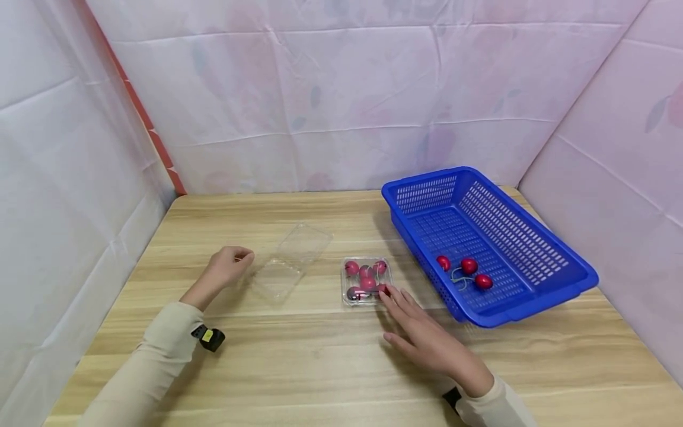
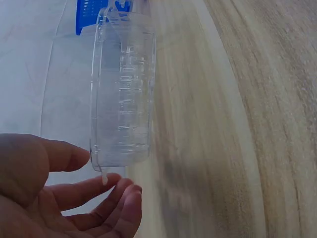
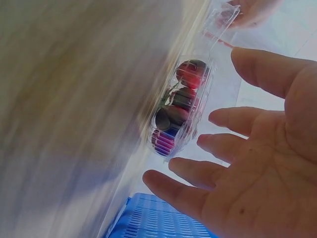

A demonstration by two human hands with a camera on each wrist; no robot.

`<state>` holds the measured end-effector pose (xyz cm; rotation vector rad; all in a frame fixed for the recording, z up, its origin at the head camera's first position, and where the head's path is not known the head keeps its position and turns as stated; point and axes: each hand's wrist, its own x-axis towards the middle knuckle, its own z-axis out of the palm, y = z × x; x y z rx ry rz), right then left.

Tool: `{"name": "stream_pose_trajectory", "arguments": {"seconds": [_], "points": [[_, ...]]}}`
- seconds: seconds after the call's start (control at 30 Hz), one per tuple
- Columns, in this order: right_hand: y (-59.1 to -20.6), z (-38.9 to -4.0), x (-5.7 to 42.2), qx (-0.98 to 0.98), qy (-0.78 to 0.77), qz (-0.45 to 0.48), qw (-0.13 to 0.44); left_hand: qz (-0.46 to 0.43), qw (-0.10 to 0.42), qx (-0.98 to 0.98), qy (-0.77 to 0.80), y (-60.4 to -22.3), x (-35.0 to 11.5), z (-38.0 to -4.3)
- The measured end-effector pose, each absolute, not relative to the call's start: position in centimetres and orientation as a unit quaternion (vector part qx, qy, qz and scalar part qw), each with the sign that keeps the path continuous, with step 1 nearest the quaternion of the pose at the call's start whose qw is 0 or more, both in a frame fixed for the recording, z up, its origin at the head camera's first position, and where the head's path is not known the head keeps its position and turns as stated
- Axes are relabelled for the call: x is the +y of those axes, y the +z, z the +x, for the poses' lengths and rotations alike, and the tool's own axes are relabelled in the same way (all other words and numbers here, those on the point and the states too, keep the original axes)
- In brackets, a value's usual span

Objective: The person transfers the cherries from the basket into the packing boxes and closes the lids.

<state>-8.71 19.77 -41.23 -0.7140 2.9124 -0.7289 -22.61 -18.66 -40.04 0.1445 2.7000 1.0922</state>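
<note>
An empty clear plastic clamshell box (image 1: 277,277) lies unfolded on the table, left of the middle. Beside its near left edge is my left hand (image 1: 226,265), its fingers loosely bent; in the left wrist view the thumb (image 2: 72,156) and fingertips come right up to the box's edge. A second clear box (image 1: 344,287), folded over, holds several red and dark cherries (image 1: 368,284). My right hand (image 1: 424,341) reaches toward it with straight, spread fingers, fingertips overlapping its near right corner in the head view.
A blue perforated basket (image 1: 555,237) stands at the right, with three red cherries (image 1: 469,266) inside, some with stems. Patterned cloth (image 1: 347,89) hangs behind the wooden table (image 1: 299,367) and along both sides.
</note>
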Motion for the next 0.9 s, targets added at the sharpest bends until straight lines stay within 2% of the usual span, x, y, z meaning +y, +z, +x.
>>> {"name": "stream_pose_trajectory", "arguments": {"seconds": [0.13, 0.4, 0.57, 0.9], "points": [[-41.2, -8.7, 19.9, 0.942, -0.239, -0.237, 0.018, 0.049, 0.131, 0.918, 0.372, -40.6, -18.9, -22.8], [-41.5, -9.0, 20.0, 0.934, -0.239, -0.263, -0.044, 0.061, 0.121, 0.923, 0.36, -41.3, -18.8, -22.7], [-41.4, -9.0, 20.0, 0.933, -0.232, -0.27, -0.058, 0.061, 0.122, 0.917, 0.376, -41.6, -18.5, -22.3], [-41.4, -8.8, 20.3, 0.933, -0.22, -0.275, -0.07, 0.01, 0.182, 0.848, 0.498, -42.1, -17.3, -21.0]]}}
